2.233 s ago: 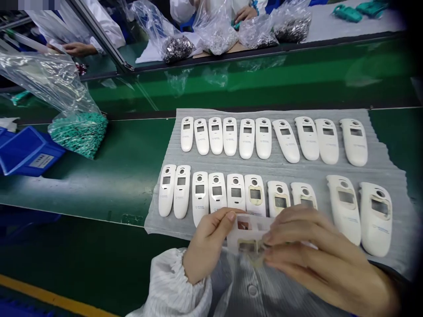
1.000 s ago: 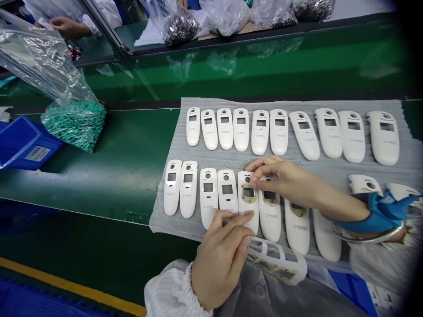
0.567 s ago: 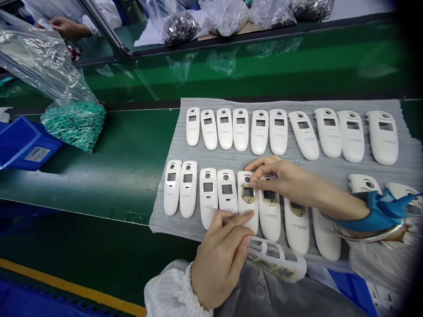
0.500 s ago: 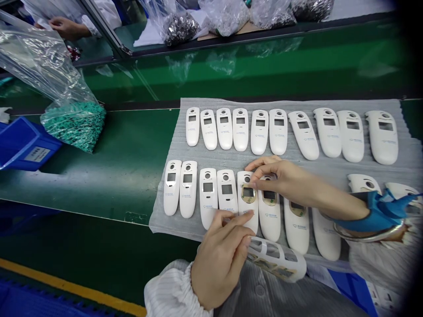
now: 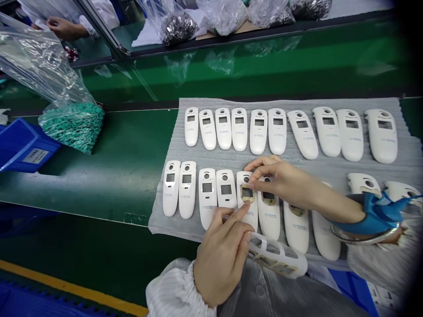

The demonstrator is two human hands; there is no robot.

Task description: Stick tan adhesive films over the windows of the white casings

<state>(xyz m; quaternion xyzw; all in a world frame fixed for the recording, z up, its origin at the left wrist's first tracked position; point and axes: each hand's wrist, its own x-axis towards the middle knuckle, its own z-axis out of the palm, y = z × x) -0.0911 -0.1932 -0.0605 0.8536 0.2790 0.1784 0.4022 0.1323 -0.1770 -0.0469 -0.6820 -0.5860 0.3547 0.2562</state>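
Observation:
White plastic thermometer-like housings with small display windows lie in two rows on a foam sheet. On a housing [image 5: 250,215] in the front row sits a tan, rounded adhesive sticker [image 5: 247,199] around its window. My right hand [image 5: 274,176] reaches in from the right, its thumb and fingertips closed at the sticker's upper edge. With its index fingertip, my left hand [image 5: 224,251] touches the sticker's lower edge. Between its thumb and other fingers it grips a curled, translucent sticker sheet [image 5: 280,255] with cut-out openings and some tan stickers. Neighbouring housings to the right bear similar tan stickers.
The grey foam sheet [image 5: 194,154] lies on a green bench [image 5: 132,154]. To the left are a clear bag of green parts [image 5: 74,125] and a blue bin [image 5: 29,145]. Bags of metal parts [image 5: 180,28] stand on the raised ledge. Another person's hand [image 5: 66,28] shows at upper left.
My left index finger has moved up slightly, onto the sticker's lower edge. My right hand stays nearly in place at its upper edge. The held sheet has shifted slightly.

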